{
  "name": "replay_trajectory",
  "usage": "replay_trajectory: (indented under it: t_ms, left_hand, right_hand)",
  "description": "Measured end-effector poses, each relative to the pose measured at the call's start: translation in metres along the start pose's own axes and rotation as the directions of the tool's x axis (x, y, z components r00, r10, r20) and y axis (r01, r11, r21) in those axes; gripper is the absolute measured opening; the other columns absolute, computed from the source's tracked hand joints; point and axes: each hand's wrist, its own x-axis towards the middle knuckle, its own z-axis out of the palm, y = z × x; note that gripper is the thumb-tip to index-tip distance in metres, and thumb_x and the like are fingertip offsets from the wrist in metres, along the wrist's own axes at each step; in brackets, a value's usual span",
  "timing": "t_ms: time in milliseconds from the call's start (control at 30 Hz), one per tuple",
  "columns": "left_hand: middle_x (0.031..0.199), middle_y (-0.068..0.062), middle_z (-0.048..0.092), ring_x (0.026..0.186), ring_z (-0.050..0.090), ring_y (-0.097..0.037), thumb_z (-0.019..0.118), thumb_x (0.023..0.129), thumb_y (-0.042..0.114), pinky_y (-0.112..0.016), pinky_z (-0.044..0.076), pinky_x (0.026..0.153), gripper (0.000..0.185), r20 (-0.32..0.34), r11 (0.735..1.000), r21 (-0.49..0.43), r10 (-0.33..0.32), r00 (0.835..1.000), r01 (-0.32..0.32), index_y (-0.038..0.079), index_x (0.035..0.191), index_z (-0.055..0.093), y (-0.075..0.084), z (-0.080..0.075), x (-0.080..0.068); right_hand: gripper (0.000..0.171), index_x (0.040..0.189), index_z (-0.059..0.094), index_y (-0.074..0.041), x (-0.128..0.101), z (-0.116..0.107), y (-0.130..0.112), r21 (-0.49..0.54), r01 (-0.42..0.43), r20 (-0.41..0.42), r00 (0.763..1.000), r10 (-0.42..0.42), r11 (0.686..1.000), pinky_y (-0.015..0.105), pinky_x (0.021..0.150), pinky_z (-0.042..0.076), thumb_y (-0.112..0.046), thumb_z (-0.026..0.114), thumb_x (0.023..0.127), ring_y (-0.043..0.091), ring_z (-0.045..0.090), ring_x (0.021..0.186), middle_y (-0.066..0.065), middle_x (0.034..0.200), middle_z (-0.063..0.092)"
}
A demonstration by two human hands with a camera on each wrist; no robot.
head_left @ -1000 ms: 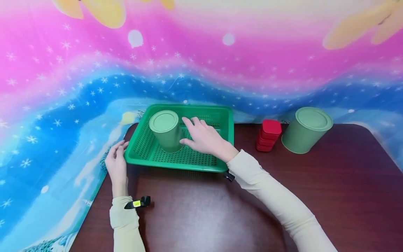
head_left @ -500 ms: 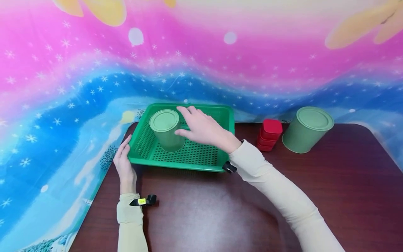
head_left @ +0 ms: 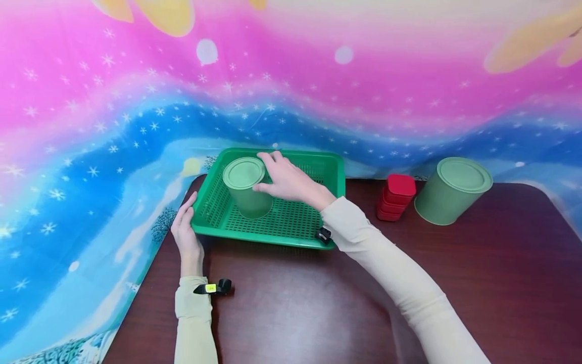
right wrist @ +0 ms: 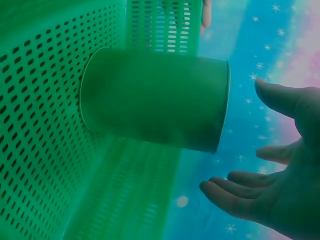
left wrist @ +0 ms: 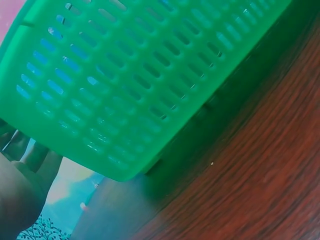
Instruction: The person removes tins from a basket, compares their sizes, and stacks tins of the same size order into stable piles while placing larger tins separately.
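Note:
A green plastic basket [head_left: 263, 239] with slotted walls sits at the back left of the table. Inside its left half a pale green lidded can [head_left: 250, 199] stands upright. My left hand [head_left: 187, 233] lies along the outside of the basket's left end, fingers extended against the rim; the left wrist view shows this hand [left wrist: 22, 192] beside the basket wall [left wrist: 120, 100]. Over the basket, my right hand [head_left: 293, 179] is just right of the can's top. In the right wrist view its spread fingers [right wrist: 232, 200] stand apart from the can [right wrist: 155, 100].
To the basket's right, a stack of red square containers [head_left: 395, 198] stands on the dark wooden table [head_left: 291, 303]. Beside it is a larger pale green lidded can [head_left: 454, 191]. A colourful printed cloth [head_left: 291, 91] hangs behind the table's back edge.
My left hand has shifted up and right along the basket's left end, its fingers straightening. My right hand has risen from lower in the basket to near the can's lid. The can stays put.

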Motion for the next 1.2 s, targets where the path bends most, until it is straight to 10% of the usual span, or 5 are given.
replay_trajectory:
  t_ms: [767, 1200]
  left_hand:
    - [0.133, -0.008, 0.07, 0.141, 0.047, -0.025, 0.048, 0.106, 0.005, -0.034, 0.029, 0.114, 0.032, -0.042, 0.996, -0.036, 0.084, 0.996, -0.086, -0.007, 0.124, 0.072, -0.006, 0.004, 0.0]
    - [0.137, -0.011, 0.067, 0.142, 0.045, -0.025, 0.046, 0.106, 0.007, -0.038, 0.028, 0.116, 0.034, -0.01, 0.997, -0.014, 0.073, 0.997, -0.073, -0.008, 0.126, 0.07, -0.009, 0.003, 0.0]
  right_hand:
    - [0.092, 0.167, 0.015, -0.013, 0.027, 0.02, -0.008, 0.049, 0.033, 0.14, 0.989, -0.04, 0.998, 0.056, 0.116, 0.035, -0.04, 0.071, 0.099, 0.042, 0.023, 0.153, 0.028, 0.167, 0.011]
    - [0.092, 0.165, 0.022, -0.013, 0.036, 0.04, 0.013, 0.111, 0.038, 0.077, 0.996, -0.047, 0.993, 0.05, 0.111, 0.042, -0.041, 0.076, 0.095, 0.039, 0.039, 0.145, 0.025, 0.162, 0.018]
